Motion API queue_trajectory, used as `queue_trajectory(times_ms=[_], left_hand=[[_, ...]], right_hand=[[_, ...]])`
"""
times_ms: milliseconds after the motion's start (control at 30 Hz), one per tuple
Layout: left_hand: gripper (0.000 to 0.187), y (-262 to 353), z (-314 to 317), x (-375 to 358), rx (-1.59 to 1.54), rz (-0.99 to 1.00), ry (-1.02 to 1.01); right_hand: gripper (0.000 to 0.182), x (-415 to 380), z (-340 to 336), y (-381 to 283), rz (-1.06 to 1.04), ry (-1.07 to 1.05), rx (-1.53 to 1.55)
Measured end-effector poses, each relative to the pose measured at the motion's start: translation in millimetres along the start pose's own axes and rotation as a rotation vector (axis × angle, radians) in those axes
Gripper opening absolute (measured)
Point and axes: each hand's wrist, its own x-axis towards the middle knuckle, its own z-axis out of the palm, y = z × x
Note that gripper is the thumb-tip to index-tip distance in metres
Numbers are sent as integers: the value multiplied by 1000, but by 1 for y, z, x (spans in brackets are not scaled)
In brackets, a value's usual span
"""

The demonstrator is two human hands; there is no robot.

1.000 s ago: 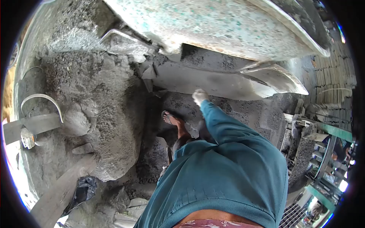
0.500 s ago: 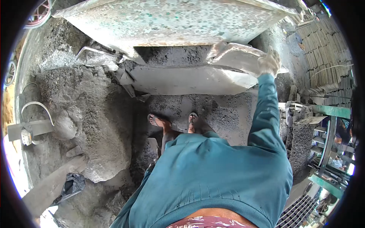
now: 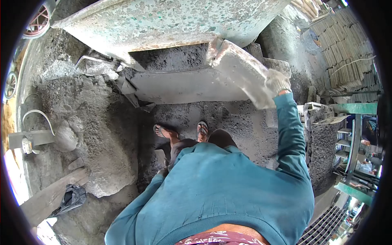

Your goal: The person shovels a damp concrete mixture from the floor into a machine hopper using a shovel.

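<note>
My right hand (image 3: 277, 82), in a pale dusty glove, is closed around the outer end of a grey, dust-coated plate (image 3: 239, 67). This plate stands angled out from the lower right of a large worn green metal bin (image 3: 175, 26). Below the bin opening lies a wide grey sheet (image 3: 183, 87), its right end partly behind the plate. My left hand (image 3: 163, 172) hangs low beside my left leg, mostly covered by the sleeve and body; its fingers do not show clearly.
Dark grit covers the floor (image 3: 228, 118) around my sandalled feet. A rough concrete block (image 3: 102, 134) rises on the left, with a wooden plank (image 3: 57, 196) and black plastic (image 3: 73, 198) behind it. Stacked flat sheets (image 3: 347, 49) and a green metal frame (image 3: 355, 108) stand right.
My right hand has pulled the plate's outer end toward me, swinging it away from the bin. The view has shifted slightly, and my left sleeve now shows more.
</note>
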Motion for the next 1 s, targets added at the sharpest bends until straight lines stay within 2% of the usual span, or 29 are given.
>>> queue_trajectory(times_ms=[67,100,167,200,233,267,300,367,433,467,500,567,600,667,767,867,900,933,967,1000], left_hand=[[18,2,3,1,-3,1,-12],[17,4,5,3,-11,7,-13],[17,4,11,2,-34,18,-15],[17,4,14,3,-48,26,-14],[17,2,19,3,-65,27,-11],[17,2,23,2,-80,35,-8],[17,2,27,0,-94,44,-5],[17,3,31,-2,-129,54,6],[17,0,30,-8,-168,63,22],[17,-1,27,-12,-191,56,33],[17,0,24,-16,-213,57,47],[17,10,16,-21,-266,69,80],[17,19,10,-22,-301,87,103],[16,59,-3,-25,-389,175,150],[16,181,-27,-59,-545,433,205],[16,333,-55,-115,-653,761,197],[22,378,-68,-94,-659,1025,223],[24,422,-88,-126,-554,936,120],[27,460,-97,-142,-579,1002,93],[31,503,-103,-138,-592,1025,344]], right_hand=[[27,-35,-23,-24,-93,-93,219],[26,-47,-45,-43,-92,-241,242],[26,-60,-25,-53,-354,-185,191],[25,-66,-11,-66,-400,-82,189],[24,-77,-30,-93,-378,-114,292],[31,-84,-33,-108,-523,-32,339],[38,-87,-40,-132,-397,-113,389],[45,-91,-39,-173,-354,-92,496],[52,-87,-47,-206,-306,-143,469],[58,-77,-35,-214,-362,-174,646],[55,-64,-26,-223,-412,-360,774],[45,-49,-12,-251,-676,-260,1074],[44,-44,-19,-270,-702,-180,1047],[43,-5,-16,-301,-658,-119,905],[44,48,-28,-344,-629,77,675],[51,108,-10,-381,-554,336,620],[51,109,-15,-385,-527,310,561],[51,98,-22,-392,-497,284,507],[50,90,-26,-397,-464,262,456],[49,86,-21,-397,-481,389,482]])
